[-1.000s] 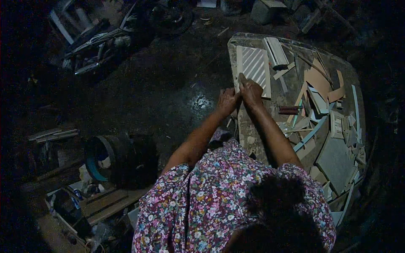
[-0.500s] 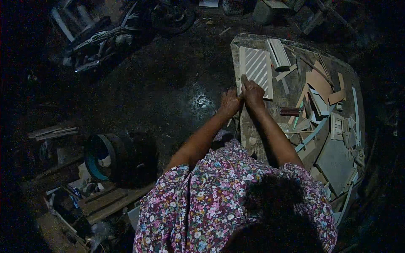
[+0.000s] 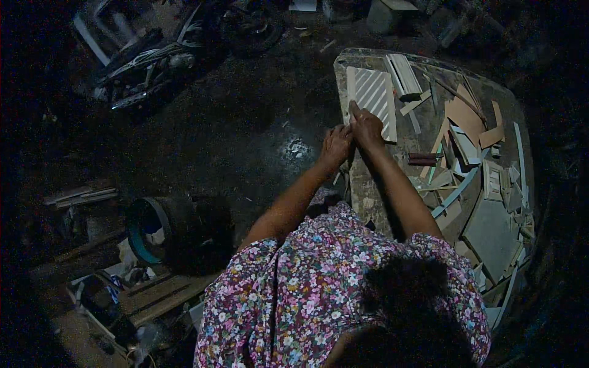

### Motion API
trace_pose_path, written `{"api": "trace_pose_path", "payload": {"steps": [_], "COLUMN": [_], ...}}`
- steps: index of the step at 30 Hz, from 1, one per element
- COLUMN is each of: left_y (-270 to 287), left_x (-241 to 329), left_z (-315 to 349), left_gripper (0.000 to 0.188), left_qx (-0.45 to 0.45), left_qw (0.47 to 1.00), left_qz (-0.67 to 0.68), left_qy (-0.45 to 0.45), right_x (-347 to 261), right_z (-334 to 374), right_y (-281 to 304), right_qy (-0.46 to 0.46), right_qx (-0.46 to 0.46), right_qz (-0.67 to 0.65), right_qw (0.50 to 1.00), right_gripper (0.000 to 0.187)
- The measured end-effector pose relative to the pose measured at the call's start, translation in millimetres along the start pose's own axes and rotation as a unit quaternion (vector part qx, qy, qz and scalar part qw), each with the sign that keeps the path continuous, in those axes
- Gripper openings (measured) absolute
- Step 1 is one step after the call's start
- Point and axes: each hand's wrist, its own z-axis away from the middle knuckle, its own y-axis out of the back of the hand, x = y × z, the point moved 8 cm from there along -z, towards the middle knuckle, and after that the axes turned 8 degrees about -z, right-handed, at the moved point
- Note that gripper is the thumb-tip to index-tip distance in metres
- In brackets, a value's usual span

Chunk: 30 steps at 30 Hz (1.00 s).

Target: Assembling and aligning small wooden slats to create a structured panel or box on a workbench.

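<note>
A pale rectangular panel (image 3: 375,91) with diagonal slats inside a plain frame lies at the far left part of the worktable (image 3: 363,178). My right hand (image 3: 369,130) is closed at the panel's near left side, around a narrow tan piece (image 3: 353,110) that sticks out past the fingers along the frame's left edge. What kind of piece it is cannot be made out. Close beside it, my left hand (image 3: 336,147) is at the table's left edge with curled fingers. Whatever those fingers grip is hidden.
Long pale strips (image 3: 402,76) lie beside the panel. Dark red-brown sticks (image 3: 423,159), brown sheet offcuts (image 3: 465,116) and a grey board (image 3: 491,230) cover the table's right side. A motorcycle (image 3: 147,70) stands far left; a dark drum (image 3: 178,233) lies near left by wooden slats (image 3: 162,297).
My right hand has shifted slightly away from me along the panel's left edge with the tan piece. My left hand stays close to it. The whole view has shifted a little.
</note>
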Motion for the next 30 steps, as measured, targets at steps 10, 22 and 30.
{"api": "trace_pose_path", "payload": {"steps": [10, 22, 30], "left_y": [-5, -7, -10], "left_x": [-7, -7, -12], "left_z": [-2, -15, -18], "left_gripper": [0.030, 0.031, 0.032], "left_qx": [-0.078, -0.066, -0.035], "left_qw": [0.997, 0.998, 0.999], "left_qz": [-0.001, -0.005, -0.016], "left_qy": [0.025, -0.012, -0.020], "right_x": [-1, 7, 4], "right_z": [11, 8, -12], "right_y": [-12, -8, -5], "right_qy": [-0.038, -0.009, -0.029], "right_qx": [-0.090, -0.008, -0.050], "right_qz": [-0.001, 0.022, 0.012], "right_qw": [0.995, 1.000, 0.998], "right_gripper": [0.038, 0.042, 0.045]}}
